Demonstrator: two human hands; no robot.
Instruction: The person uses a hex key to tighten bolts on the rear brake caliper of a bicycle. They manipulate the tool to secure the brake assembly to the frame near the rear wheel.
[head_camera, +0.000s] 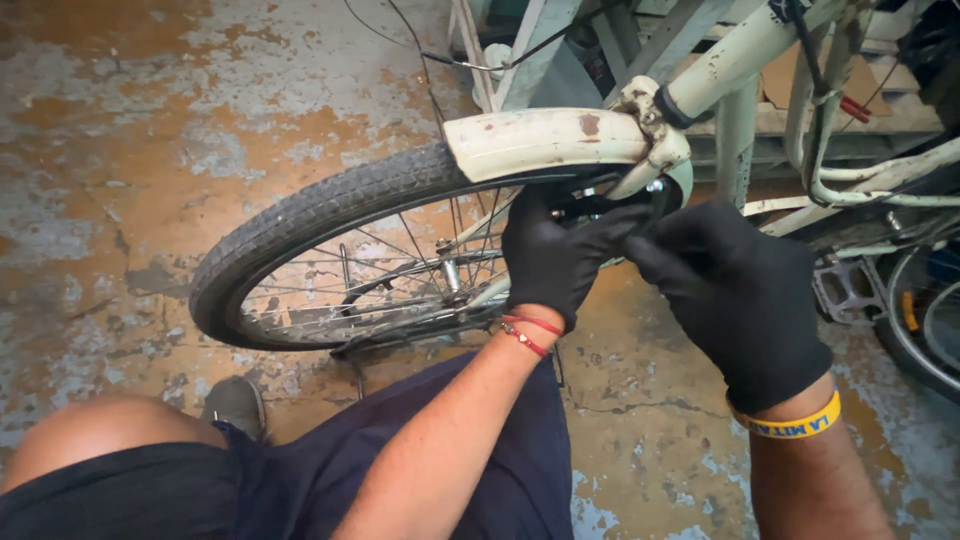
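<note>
Working view, head camera: both gloved hands meet at the brake under the rear mudguard, near 1 o'clock of the wheel.
Left hand (556, 258): black glove, fingers curled up behind the brake caliper (605, 190); the pictures do not show whether they pinch a part or only press on it.
Right hand (728, 290): black glove, fingertips bent in toward the same spot from 3 o'clock; the grip is hidden, so I cannot tell whether it holds anything.
Doing it well: judging by the pose, one hand should steady the brake arm while the other works the small fastening, with wrists kept clear of the spokes.
Wheel (330, 260): knobbly black tyre, thin steel spokes, dull metal rim.
Mudguard (545, 140): curved cream-painted metal, chipped and rust-spotted.
Frame (735, 55): pale tubes of round section, worn paint, running to 2 o'clock.
Pedal (845, 285): toothed grey block at 3 o'clock.
Floor (150, 130): concrete, patchy grey paint flaking over orange-brown.
Wrists: red cord on the left, yellow band on the right.
</note>
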